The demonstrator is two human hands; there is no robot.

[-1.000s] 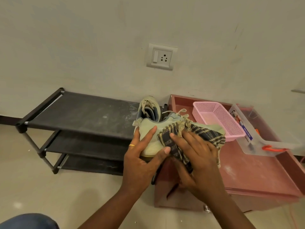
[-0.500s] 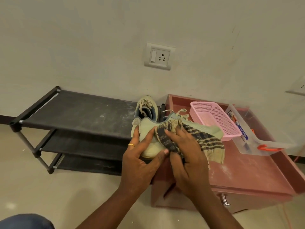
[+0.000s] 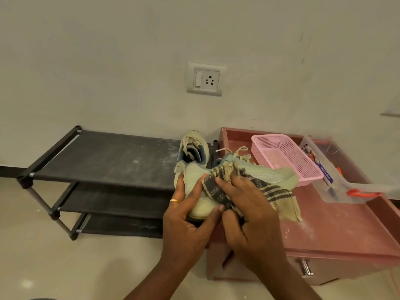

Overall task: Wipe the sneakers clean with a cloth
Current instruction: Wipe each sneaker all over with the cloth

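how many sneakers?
2. The near sneaker is in the left hand, the right hand holding the cloth against it; the far sneaker stands behind on the shoe rack's top shelf. Lower shelves partly hidden.

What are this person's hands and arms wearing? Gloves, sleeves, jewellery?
No gloves on either hand. The left hand has a thin gold ring on one finger; the right hand shows none. Both forearms are uncovered, with no sleeve, watch or bracelet in view.

One wide-angle camera, worn on the head, looks forward and down, close over the left hand (image 3: 186, 226) and right hand (image 3: 253, 215), facing a wall socket (image 3: 205, 80), shoe rack (image 3: 104, 161) left, cabinet (image 3: 337, 230) right.
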